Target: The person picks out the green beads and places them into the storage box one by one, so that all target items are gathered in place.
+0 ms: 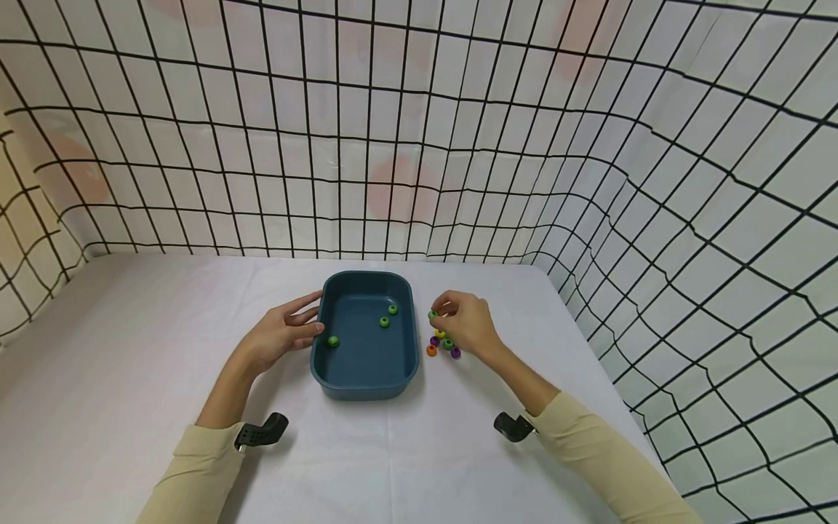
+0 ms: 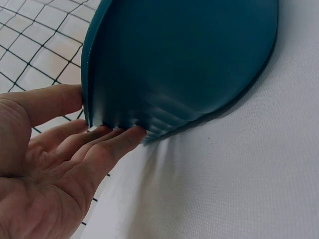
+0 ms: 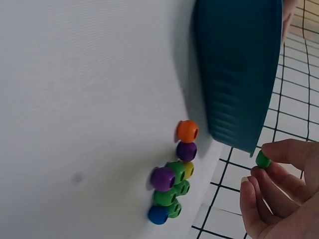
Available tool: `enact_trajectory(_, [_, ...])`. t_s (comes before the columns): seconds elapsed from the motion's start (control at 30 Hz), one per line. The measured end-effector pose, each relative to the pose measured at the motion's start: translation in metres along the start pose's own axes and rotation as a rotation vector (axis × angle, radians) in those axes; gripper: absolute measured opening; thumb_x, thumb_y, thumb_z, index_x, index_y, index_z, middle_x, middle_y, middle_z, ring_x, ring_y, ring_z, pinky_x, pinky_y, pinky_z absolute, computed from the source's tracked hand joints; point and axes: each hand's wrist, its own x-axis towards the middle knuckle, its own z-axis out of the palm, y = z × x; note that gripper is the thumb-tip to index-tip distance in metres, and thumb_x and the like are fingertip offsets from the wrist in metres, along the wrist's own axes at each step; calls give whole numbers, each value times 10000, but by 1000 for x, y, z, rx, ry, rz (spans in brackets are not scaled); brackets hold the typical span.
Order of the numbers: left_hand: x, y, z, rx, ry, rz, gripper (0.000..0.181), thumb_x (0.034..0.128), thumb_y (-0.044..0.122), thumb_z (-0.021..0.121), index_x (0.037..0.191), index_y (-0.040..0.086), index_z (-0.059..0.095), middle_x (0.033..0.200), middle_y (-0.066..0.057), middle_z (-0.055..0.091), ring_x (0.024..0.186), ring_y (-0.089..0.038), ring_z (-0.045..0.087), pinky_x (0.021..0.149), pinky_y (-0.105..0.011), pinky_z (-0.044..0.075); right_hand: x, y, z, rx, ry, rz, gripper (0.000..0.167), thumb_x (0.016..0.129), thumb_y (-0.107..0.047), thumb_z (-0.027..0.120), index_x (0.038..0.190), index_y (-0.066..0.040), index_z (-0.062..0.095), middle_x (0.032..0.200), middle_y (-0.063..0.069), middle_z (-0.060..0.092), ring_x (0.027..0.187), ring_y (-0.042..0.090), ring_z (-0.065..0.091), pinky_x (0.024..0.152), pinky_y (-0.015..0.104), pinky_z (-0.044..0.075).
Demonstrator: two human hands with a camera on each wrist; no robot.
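A dark blue-green rectangular bin [image 1: 364, 389] stands on the white-covered table, with 3 green beads inside, one of them a bead [image 1: 333, 341] near the left wall. My left hand [image 1: 278, 335] is at the bin's left side. Its thumb touches the rim and its extended fingers [image 2: 117, 144] rest against the outer wall. To the right of the bin, my right hand [image 1: 466, 320] pinches a green bead [image 3: 262, 159] between thumb and index finger, above the table. Below that hand lies a cluster of beads, among them an orange bead [image 3: 188, 131], a purple bead [image 3: 163, 179] and a blue bead [image 3: 158, 215].
A black wire grid [image 1: 406, 138] with pale sheeting behind it rises along the back and right of the table [image 1: 393, 466]. Each wrist carries a black camera, such as the left wrist's camera [image 1: 262, 431].
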Motion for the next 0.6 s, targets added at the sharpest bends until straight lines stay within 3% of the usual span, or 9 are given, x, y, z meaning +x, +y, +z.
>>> enact_trajectory(0.6, [0,-1,-1,-13,-10,7,763,982,68,653,1625,155,252,1634,-223,276,1449,-395,408,1003,-373,550,9,-17,8,52,24,-75,124,853,-115,774,970,-80,756,909,71,778,832,234,722,725,347,593])
